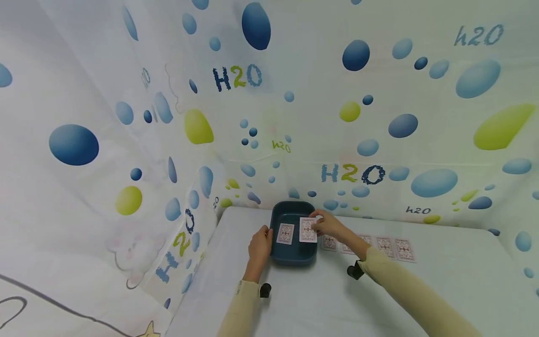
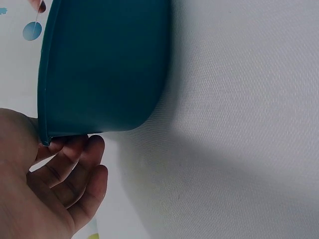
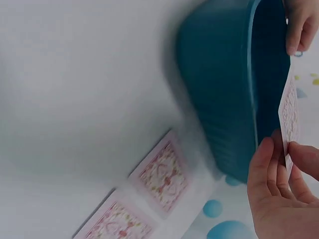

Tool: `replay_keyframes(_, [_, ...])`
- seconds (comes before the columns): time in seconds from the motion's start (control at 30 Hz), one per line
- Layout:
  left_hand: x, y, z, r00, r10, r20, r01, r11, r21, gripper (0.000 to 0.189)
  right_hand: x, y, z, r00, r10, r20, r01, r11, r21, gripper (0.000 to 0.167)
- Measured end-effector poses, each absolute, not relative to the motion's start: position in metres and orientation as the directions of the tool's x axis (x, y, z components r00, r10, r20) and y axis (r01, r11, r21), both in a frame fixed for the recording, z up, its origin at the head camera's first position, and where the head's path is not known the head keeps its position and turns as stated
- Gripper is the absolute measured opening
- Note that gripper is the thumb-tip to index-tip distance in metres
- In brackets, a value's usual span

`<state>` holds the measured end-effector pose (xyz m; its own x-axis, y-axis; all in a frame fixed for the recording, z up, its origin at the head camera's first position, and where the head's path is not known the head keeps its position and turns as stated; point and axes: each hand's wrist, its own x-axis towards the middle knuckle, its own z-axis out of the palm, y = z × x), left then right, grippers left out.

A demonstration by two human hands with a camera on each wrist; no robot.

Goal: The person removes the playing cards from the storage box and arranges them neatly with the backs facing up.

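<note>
Head: pinching a red-patterned, white-bordered rectangular playing card (image 1: pixel 306 230) in the right hand (image 1: pixel 330 226), at three o'clock over a teal, round-cornered plastic tray (image 1: pixel 294 260) gripped at nine o'clock by the left hand (image 1: pixel 260 243); best lowered flat, clear of the matching card (image 1: pixel 285 234) inside. Left wrist: curled beneath the rim. Right wrist: pressing between thumb and fingertips.

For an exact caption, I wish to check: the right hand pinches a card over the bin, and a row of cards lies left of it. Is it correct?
Not quite: the head view shows the row of cards right of the bin. The right hand does pinch a card over the bin.
</note>
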<state>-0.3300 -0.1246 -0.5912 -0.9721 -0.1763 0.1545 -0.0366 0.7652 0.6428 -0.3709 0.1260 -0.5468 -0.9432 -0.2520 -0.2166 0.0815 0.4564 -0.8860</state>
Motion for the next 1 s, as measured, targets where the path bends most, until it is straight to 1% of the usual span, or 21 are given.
replay_keyframes(0.33, [-0.328, -0.124, -0.589, -0.972, -0.169, 0.162, -0.026, 0.766, 0.642, 0.021, -0.364, 0.157, -0.551, -0.931, -0.280, -0.236, 0.080, 0.474, -0.877, 0.041])
replay_keyframes(0.6, [-0.328, -0.123, -0.589, -0.971, -0.178, 0.158, -0.036, 0.768, 0.640, 0.021, -0.358, 0.188, -0.552, -0.927, -0.326, -0.186, 0.017, 0.459, -0.888, 0.041])
replay_keyframes(1.0, [-0.328, -0.124, -0.591, -0.972, -0.168, 0.162, -0.029, 0.777, 0.628, 0.021, -0.347, 0.241, -0.561, -0.937, -0.294, -0.189, 0.033, 0.465, -0.885, 0.041])
